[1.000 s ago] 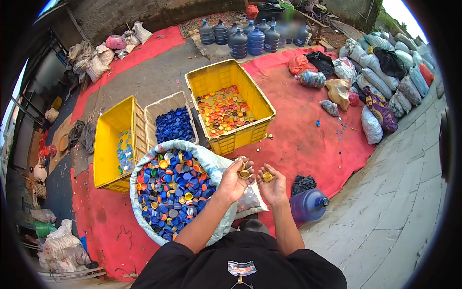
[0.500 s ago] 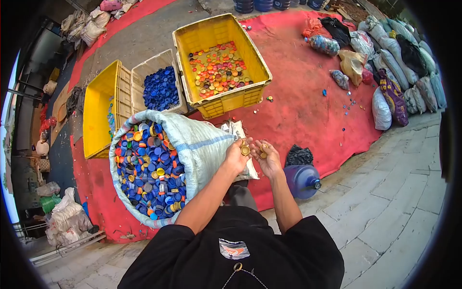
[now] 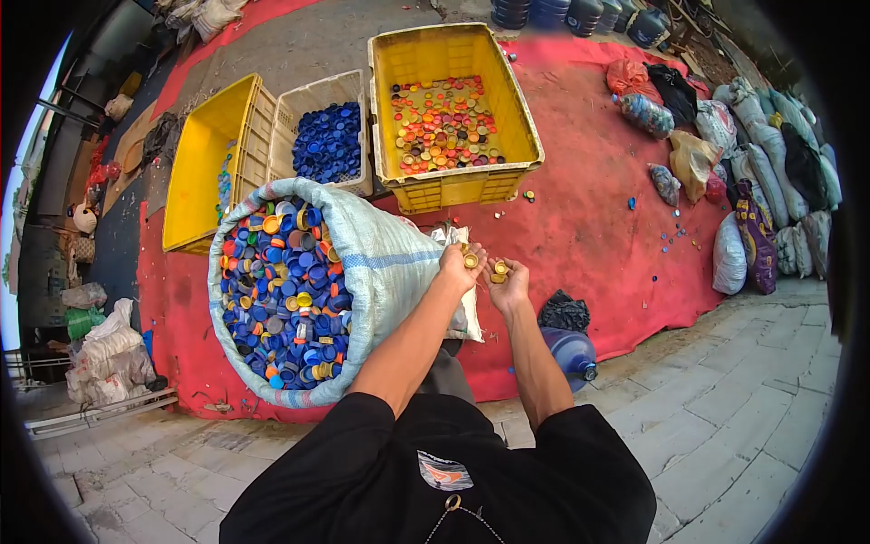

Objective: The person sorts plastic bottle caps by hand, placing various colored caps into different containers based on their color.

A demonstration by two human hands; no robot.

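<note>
My left hand (image 3: 454, 270) is curled around several gold-coloured bottle caps (image 3: 470, 260). Close beside it, my right hand (image 3: 513, 288) is palm up, with gold bottle caps (image 3: 499, 269) between thumb and fingers. Both hands are in front of me, just right of a large pale woven sack (image 3: 390, 258) lying on its side. Out of its wide mouth show many mixed bottle caps (image 3: 294, 299), mostly blue, with some orange, yellow and white ones. A smaller white sack (image 3: 468, 313) lies under and behind my left hand.
Beyond the sack stand a yellow crate (image 3: 458, 195) of red and gold caps, a white crate (image 3: 281, 136) of blue caps and a tilted yellow crate (image 3: 195, 181). A water jug (image 3: 566, 354) and black bag (image 3: 564, 313) lie right. Filled sacks (image 3: 770, 181) line the far right.
My view has shifted, so the crates sit further right in it. Both hands are slightly higher in view, and the caps in my right hand show more plainly.
</note>
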